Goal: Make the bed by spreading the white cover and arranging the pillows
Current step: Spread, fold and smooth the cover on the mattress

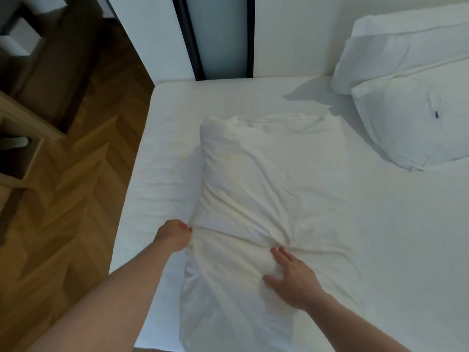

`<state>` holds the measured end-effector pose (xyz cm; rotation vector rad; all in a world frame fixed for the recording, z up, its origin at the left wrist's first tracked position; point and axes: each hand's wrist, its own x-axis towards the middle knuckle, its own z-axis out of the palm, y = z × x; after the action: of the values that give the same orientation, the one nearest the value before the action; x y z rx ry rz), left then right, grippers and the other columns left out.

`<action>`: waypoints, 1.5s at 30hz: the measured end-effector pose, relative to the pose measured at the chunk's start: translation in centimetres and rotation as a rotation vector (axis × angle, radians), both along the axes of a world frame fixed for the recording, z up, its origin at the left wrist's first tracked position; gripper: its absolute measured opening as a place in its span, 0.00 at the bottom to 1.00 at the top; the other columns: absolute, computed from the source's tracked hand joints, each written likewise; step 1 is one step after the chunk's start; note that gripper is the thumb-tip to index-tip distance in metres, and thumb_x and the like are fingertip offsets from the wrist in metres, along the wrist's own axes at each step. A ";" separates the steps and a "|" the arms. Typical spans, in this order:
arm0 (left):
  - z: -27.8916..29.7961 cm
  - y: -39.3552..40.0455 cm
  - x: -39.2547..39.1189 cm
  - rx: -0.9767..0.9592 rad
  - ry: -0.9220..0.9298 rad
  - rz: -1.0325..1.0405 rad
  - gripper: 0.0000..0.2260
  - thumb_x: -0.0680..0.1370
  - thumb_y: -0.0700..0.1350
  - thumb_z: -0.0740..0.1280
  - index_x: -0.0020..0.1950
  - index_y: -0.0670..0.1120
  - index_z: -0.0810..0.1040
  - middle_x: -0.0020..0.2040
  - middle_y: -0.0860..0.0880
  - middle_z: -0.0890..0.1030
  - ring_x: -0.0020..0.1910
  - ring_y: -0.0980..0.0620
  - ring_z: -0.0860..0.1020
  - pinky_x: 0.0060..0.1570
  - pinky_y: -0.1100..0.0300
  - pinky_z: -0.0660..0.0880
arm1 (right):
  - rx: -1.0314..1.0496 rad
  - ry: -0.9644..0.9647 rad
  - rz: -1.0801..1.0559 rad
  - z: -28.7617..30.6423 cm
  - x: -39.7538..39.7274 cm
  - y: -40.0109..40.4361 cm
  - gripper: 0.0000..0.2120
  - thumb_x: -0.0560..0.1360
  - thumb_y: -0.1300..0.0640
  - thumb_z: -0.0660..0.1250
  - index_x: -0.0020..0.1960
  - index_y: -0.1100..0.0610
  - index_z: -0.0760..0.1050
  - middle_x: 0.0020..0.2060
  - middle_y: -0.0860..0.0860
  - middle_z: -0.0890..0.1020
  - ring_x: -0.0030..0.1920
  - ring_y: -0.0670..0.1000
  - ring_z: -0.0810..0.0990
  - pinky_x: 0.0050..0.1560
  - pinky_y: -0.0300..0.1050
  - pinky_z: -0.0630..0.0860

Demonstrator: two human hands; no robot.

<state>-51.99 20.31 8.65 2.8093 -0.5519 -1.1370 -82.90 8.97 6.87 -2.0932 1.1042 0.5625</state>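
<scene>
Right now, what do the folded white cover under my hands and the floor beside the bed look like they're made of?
The white cover looks like soft woven fabric, probably cotton, with a matte finish: it creases and bunches where the left hand grips its edge. The floor looks like wood or wood-look laminate in a herringbone pattern, with a slight sheen; which one cannot be told.

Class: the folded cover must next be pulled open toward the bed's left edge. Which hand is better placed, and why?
Left hand: it already pinches the cover at its left edge. The right hand only lies flat on top.

white cover, brown herringbone floor
</scene>
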 end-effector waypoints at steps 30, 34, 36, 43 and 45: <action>0.0 -21.5 4.6 -0.636 -0.082 0.578 0.22 0.76 0.62 0.71 0.55 0.44 0.82 0.49 0.46 0.82 0.54 0.41 0.80 0.53 0.53 0.77 | -0.039 -0.082 -0.226 -2.9 4.2 -7.3 0.54 0.67 0.18 0.52 0.79 0.40 0.28 0.77 0.40 0.27 0.80 0.59 0.33 0.75 0.72 0.44; -0.2 -23.2 5.3 -0.349 -0.143 0.427 0.35 0.76 0.60 0.72 0.74 0.39 0.68 0.72 0.38 0.73 0.69 0.36 0.74 0.65 0.47 0.73 | -0.024 -0.060 -0.223 -4.1 4.2 -7.3 0.57 0.64 0.17 0.53 0.79 0.41 0.27 0.76 0.41 0.26 0.80 0.59 0.32 0.75 0.72 0.43; 1.0 -24.8 4.6 -0.482 -0.391 0.307 0.33 0.75 0.51 0.72 0.75 0.42 0.64 0.75 0.40 0.68 0.71 0.37 0.70 0.68 0.44 0.69 | -0.033 -0.095 -0.231 -4.1 4.4 -7.5 0.58 0.64 0.17 0.55 0.78 0.40 0.26 0.76 0.41 0.25 0.80 0.58 0.31 0.76 0.71 0.42; -2.5 -26.8 2.8 -0.358 -0.416 -0.504 0.34 0.74 0.75 0.60 0.76 0.59 0.67 0.80 0.54 0.62 0.81 0.48 0.51 0.77 0.39 0.42 | -0.199 -0.200 -0.313 -3.7 5.7 -10.2 0.62 0.59 0.16 0.59 0.77 0.38 0.25 0.75 0.41 0.23 0.78 0.57 0.27 0.77 0.69 0.40; -3.8 -27.8 4.5 -0.341 -0.380 -0.414 0.25 0.78 0.69 0.62 0.68 0.56 0.76 0.75 0.51 0.72 0.80 0.47 0.58 0.77 0.35 0.45 | -0.199 -0.194 -0.274 -4.6 6.3 -9.9 0.62 0.59 0.16 0.58 0.77 0.37 0.25 0.75 0.41 0.23 0.77 0.58 0.25 0.77 0.70 0.39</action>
<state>-47.54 -7.49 4.80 2.6729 -1.2683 -0.4665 -76.59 -0.96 2.27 -2.0623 1.3477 0.1190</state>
